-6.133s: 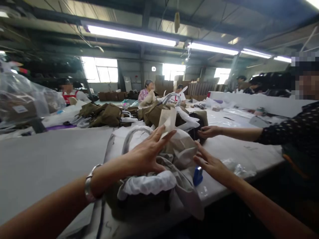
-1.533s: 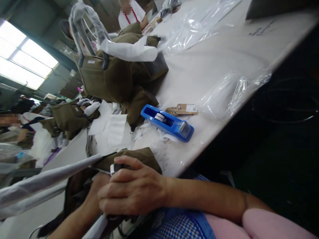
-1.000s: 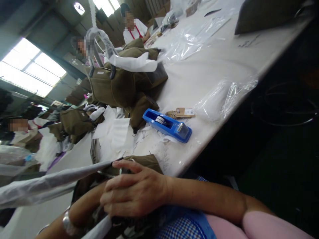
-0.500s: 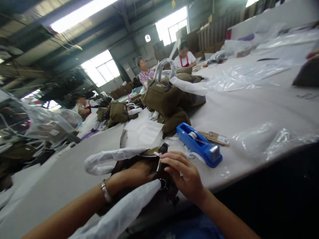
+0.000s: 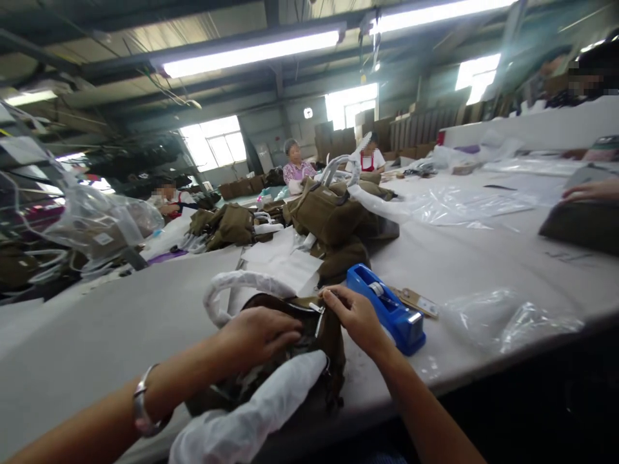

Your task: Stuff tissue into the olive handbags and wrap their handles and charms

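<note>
An olive-brown handbag (image 5: 333,338) stands in front of me with its zipped top open. Its two handles are wrapped in white paper: the far wrapped handle (image 5: 220,298) arches behind the opening, and the near wrapped handle (image 5: 261,403) flops toward me. My left hand (image 5: 264,332), fingers stretched out and a bracelet at the wrist, is over the bag's mouth and holds nothing visible. At the far right corner, by the zipper end, my right hand (image 5: 355,316) pinches the bag's edge between thumb and fingers. The bag's inside is mostly hidden.
Right of the bag stands a blue tape dispenser (image 5: 387,309), with brown tags (image 5: 418,301) behind it. Clear plastic bags (image 5: 512,322) lie farther right. More olive bags (image 5: 329,212) are piled ahead on white paper sheets (image 5: 285,261). A person's hand (image 5: 592,191) rests on a dark bag at right.
My left hand has come up out of the bag's opening. My right hand has shifted from near the zipper pull to the bag's far corner. The camera view has tilted and levelled.
</note>
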### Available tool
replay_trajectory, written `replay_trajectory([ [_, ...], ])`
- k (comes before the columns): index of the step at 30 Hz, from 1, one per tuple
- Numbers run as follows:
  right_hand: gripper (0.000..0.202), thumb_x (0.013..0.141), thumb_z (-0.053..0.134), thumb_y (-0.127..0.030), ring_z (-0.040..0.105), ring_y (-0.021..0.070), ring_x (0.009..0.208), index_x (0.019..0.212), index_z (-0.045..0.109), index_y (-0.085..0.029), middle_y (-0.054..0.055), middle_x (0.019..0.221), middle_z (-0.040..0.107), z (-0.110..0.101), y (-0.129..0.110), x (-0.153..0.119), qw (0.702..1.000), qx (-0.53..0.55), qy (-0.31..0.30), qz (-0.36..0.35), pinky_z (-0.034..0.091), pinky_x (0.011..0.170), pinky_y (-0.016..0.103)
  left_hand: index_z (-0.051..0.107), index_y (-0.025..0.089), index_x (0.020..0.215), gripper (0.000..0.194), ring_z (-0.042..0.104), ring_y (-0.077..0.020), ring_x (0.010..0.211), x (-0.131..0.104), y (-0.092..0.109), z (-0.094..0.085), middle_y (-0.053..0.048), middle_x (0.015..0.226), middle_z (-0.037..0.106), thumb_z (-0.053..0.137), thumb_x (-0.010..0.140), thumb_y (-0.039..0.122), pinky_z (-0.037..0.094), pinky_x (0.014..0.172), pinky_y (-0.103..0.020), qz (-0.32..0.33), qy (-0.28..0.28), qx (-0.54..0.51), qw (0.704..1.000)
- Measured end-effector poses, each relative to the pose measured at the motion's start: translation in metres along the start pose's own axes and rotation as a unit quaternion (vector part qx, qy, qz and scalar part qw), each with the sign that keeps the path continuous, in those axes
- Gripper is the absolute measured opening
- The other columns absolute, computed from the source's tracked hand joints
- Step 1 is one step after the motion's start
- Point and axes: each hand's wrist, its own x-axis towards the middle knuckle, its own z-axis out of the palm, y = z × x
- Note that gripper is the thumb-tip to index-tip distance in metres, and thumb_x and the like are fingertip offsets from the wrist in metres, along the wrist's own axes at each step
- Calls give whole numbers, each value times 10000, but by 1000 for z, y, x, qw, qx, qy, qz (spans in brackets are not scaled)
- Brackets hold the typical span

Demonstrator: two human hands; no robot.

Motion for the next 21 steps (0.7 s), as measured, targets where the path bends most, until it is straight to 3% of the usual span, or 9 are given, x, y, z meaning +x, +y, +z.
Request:
replay_trajectory([
  [4,357,936,609,-521,674,210,856,1010,720,-190,50,935,736,9,-2,-11,997,44,68,-7,506,762,298,677,192,1210,260,720,-217,1014,25,8,-7,-76,1146,748,502,1023,237,550,877,-305,-28,80,-13,996],
  [8,342,952,590,-512,658,194,841,997,690,-188,37,917,711,14,-2,-21,993,41,110,-19,503,760,286,689,187,1164,227,729,-226,944,42,7,9,-61,1059,755,649,941,205,551,796,-291,-52,34,10,998],
  [12,333,964,569,-503,641,177,789,988,663,-184,23,876,690,13,-3,-22,993,34,106,-23,491,719,271,710,229,1106,161,723,-192,880,39,7,16,-27,1026,744,638,966,262,525,701,-255,-51,65,46,996],
  [15,324,947,588,-499,616,171,729,970,656,-183,13,824,672,13,-6,-19,996,6,91,-17,467,668,268,677,209,1157,208,703,-187,850,32,9,15,-44,1011,724,523,1018,218,506,625,-257,36,78,152,985],
  [18,298,939,594,-465,633,181,772,996,689,-188,26,879,702,15,-11,-17,995,-16,98,-15,478,721,280,632,112,1170,250,670,-220,861,28,9,15,-97,1000,702,439,1012,116,511,632,-314,177,99,289,935],
  [21,299,949,559,-426,621,182,739,1047,728,-200,24,850,704,13,-13,-16,993,-37,109,-11,475,713,291,636,119,1064,213,638,-210,817,24,4,13,-89,947,675,432,1007,95,476,615,-327,238,102,343,903],
])
